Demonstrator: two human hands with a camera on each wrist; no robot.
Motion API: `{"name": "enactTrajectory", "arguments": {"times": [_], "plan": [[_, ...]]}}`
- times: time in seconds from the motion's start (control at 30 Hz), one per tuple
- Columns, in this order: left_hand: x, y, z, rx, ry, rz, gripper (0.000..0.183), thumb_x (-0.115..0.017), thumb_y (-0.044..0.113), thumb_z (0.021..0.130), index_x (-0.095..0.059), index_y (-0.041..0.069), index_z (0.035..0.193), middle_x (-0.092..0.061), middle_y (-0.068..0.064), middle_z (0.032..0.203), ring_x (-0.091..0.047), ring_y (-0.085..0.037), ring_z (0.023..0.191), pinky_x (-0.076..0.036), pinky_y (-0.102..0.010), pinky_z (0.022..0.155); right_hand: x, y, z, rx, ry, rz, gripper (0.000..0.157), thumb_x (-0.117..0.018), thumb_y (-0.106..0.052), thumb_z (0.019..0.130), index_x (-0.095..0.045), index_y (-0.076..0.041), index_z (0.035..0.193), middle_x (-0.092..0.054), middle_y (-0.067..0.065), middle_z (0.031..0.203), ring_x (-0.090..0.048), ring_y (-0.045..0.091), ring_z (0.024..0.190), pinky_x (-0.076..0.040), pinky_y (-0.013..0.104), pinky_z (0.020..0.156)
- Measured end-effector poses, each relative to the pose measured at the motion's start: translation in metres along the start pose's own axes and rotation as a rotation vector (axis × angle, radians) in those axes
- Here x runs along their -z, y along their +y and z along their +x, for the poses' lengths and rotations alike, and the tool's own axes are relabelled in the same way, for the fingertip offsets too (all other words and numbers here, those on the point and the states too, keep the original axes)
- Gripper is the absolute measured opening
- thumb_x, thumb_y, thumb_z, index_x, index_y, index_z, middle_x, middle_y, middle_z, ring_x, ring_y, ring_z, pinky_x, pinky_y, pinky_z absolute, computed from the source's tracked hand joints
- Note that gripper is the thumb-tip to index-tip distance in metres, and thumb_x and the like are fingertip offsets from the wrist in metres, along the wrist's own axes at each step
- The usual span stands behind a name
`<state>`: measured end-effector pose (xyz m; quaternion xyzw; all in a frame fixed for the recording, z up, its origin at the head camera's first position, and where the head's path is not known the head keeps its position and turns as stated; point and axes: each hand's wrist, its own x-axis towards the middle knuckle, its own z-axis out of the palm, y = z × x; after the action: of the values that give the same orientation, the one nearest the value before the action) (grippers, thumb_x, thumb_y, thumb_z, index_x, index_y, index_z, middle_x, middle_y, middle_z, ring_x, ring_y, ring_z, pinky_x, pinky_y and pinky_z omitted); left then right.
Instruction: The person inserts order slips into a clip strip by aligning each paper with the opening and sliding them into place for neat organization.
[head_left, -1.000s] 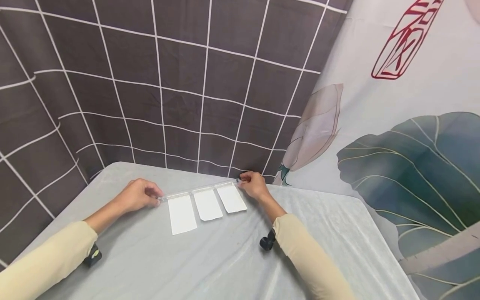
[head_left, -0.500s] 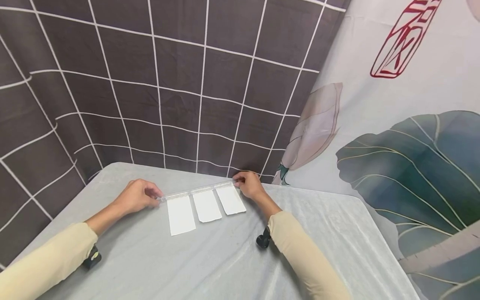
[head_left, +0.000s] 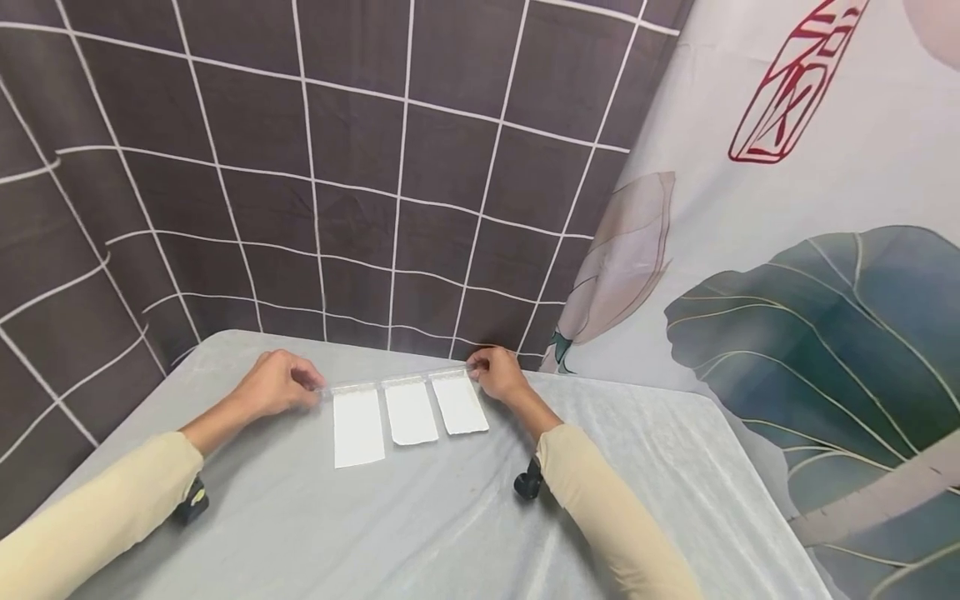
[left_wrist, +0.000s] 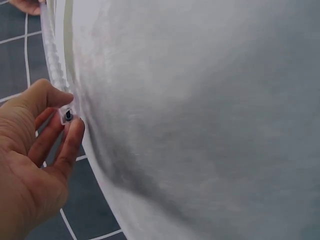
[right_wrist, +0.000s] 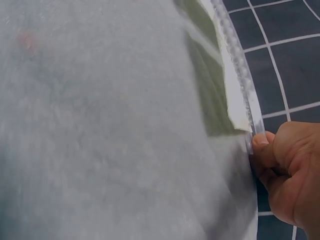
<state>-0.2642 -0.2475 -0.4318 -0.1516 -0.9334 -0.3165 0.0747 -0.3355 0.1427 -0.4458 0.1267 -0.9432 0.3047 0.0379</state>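
A narrow clear plastic strip is held over the far part of the table, with three white paper pieces along its near edge. The leftmost paper is the longest. My left hand pinches the strip's left end between thumb and fingers; in the left wrist view, a small dark spot shows in that clear end piece. At the other end, my right hand pinches the strip. From the right wrist, the paper beside the strip appears edge-on, with an olive-toned shadow next to it.
A pale grey cloth covers the table. Behind its far edge hangs a dark curtain with white grid lines. A white curtain with leaf prints and a red seal stands at the right. Black wrist cameras are worn under both sleeves.
The strip has become more level: its left end has risen slightly and its right end sits a little lower. Both hands keep their pinch, and the head view has shifted slightly.
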Motion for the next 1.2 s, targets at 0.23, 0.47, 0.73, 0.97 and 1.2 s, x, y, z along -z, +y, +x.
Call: {"name": "enactTrajectory", "arguments": {"times": [0.23,0.47,0.73,0.97,1.2], "plan": [[-0.005,0.005,0.023,-0.036,-0.024,0.03,0.022,-0.088,0.009,0.064,-0.082,0.016,0.083,-0.078,0.002,0.078,-0.067,-0.01,0.074,-0.052,-0.028,0.07,0.015,0.011,-0.006,-0.019,-0.006,-0.044,0.016,-0.071,-0.003,0.092,-0.08,-0.012,0.102,-0.075,0.003,0.091,-0.062,0.015,0.083,-0.052,0.032,0.081],[-0.024,0.016,0.047,-0.049,-0.054,0.036,0.022,-0.088,0.01,0.063,-0.082,0.017,0.083,-0.079,0.002,0.078,-0.071,-0.012,0.075,-0.056,-0.033,0.073,0.032,0.029,-0.016,-0.051,-0.005,-0.056,0.014,-0.071,-0.003,0.092,-0.079,-0.009,0.102,-0.075,0.005,0.092,-0.062,0.014,0.082,-0.05,0.029,0.077],[-0.045,0.035,0.074,-0.105,-0.083,0.0,0.024,-0.09,0.009,0.062,-0.083,0.015,0.084,-0.08,0.001,0.079,-0.071,-0.011,0.075,-0.058,-0.033,0.074,0.058,0.051,-0.035,-0.053,0.013,-0.062,0.015,-0.072,-0.001,0.09,-0.077,-0.002,0.105,-0.076,0.012,0.095,-0.066,0.02,0.085,-0.053,0.034,0.079],[-0.06,0.049,0.085,-0.14,-0.114,-0.017,0.024,-0.089,0.008,0.063,-0.082,0.014,0.085,-0.08,-0.001,0.082,-0.072,-0.014,0.078,-0.059,-0.036,0.077,0.075,0.068,-0.051,-0.07,0.009,-0.069,0.015,-0.073,-0.004,0.092,-0.077,-0.001,0.106,-0.077,0.014,0.097,-0.068,0.023,0.087,-0.055,0.037,0.081],[-0.075,0.061,0.096,-0.196,-0.11,-0.039,0.022,-0.089,0.006,0.063,-0.082,0.013,0.082,-0.078,0.0,0.077,-0.069,-0.011,0.074,-0.057,-0.031,0.073,0.081,0.085,-0.062,-0.084,0.016,-0.08,0.012,-0.071,-0.004,0.091,-0.078,-0.003,0.102,-0.076,0.01,0.091,-0.066,0.018,0.083,-0.051,0.032,0.077]]}}
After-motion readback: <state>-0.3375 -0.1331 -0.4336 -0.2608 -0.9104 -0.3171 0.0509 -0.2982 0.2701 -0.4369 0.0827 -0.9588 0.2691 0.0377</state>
